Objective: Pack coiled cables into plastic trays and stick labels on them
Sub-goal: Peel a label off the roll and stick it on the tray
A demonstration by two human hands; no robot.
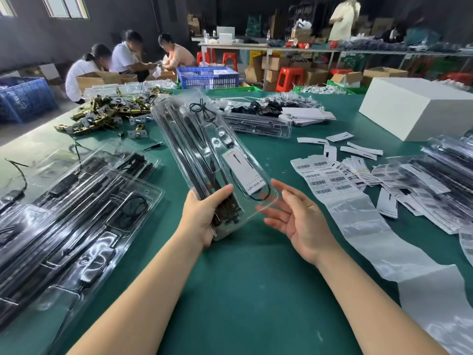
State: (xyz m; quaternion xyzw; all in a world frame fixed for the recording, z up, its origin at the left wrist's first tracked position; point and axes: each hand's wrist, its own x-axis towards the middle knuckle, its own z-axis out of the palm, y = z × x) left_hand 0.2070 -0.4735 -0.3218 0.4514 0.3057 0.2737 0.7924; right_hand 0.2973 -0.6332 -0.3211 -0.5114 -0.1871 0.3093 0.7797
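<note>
Head view, one moment at a packing station.

Item: clear plastic tray (204, 149), closed over black rods and a coiled cable (252, 190), with a white card insert (242, 170) inside. Held in the air above the green counter (256, 290), not resting on it.

Orientation: long axis runs from the near end, at the hands, up and away toward the far left. Tilted, so the flat face with the card is turned to the camera.

Left hand (202, 219): grip clenched round the near left corner of the tray, thumb across the front face, fingers hidden behind. This hand carries the whole load.

Right hand (294, 213): grip released, palm up, fingers spread and relaxed, at the near right corner. Fingertips lie at or just under the tray's edge; contact cannot be told.

Label stock: barcode label sheet (322, 178) on a long backing strip, flat on the counter, to the right of the tray and just beyond the right hand.

Judgement: packing of this tray looks finished; no barcode sticker shows on its face, so labelling is likely the step in hand. The free right hand is the nearer to the sheet, and the tray's face already points up for it.

Also present: filled trays (76, 213) stacked at left; another pile of trays (440, 170) at right; white box (414, 108) far right.
</note>
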